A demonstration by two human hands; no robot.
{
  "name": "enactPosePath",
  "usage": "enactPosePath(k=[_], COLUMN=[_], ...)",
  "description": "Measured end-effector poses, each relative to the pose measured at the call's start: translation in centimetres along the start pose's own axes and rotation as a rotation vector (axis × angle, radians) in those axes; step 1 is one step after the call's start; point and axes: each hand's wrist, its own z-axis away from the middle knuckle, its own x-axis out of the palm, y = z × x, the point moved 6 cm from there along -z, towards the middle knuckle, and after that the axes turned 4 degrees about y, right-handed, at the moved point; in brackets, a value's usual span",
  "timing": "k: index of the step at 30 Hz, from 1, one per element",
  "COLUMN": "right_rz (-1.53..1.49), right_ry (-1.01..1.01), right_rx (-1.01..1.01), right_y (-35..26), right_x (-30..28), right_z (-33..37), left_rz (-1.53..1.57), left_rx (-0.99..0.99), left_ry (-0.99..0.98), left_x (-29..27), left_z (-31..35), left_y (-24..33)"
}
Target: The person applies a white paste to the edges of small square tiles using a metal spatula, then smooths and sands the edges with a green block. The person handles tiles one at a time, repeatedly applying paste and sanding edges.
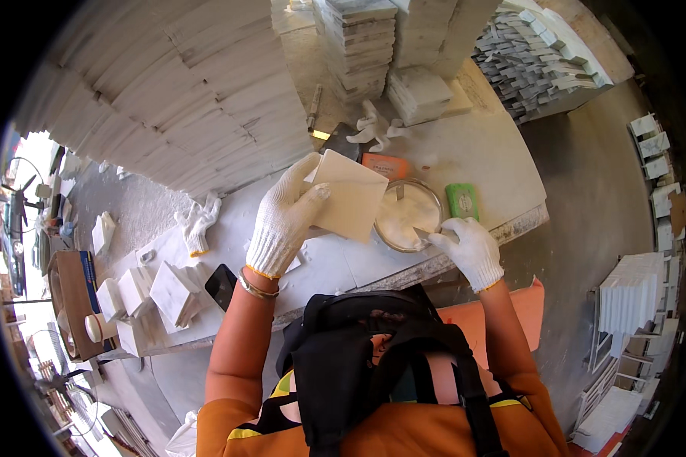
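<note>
From afar I see a cream square tile [352, 199], white knitted gloves [283, 217] edged yellow-orange, and, at the tile's three o'clock, a green rectangular packet [462, 201].

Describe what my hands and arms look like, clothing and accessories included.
Both your left hand and right hand wear white knitted gloves with yellow-orange edging at the cuffs. A metallic bangle circles the left wrist; none shows on the right. The forearms are uncovered below short orange-brown sleeves.
</note>
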Motion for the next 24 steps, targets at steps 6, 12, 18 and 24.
enactPosePath(k=[6, 12, 18, 24], right_rz=[-0.079, -0.098, -0.141, -0.518], right_ry=[-0.067, -0.04, -0.011, -0.089], right_rx=[0.023, -0.13, 0.016, 0.1], right_y=[-0.3, -0.6, 1.2, 2.9], right_x=[3.0, 2.8, -0.3, 2.4], right_z=[-0.1, -0.2, -1.0, -1.0], left_rz=[-0.466, -0.729, -0.962, -1.084], left_rx=[0.104, 0.458, 0.601, 0.683], left_ry=[0.106, 0.137, -0.077, -0.33], left_x=[-1.1, -1.2, 1.6, 1.3], left_z=[-0.2, 1.2, 2.2, -2.2], left_y=[0.9, 2.5, 0.5, 1.8])
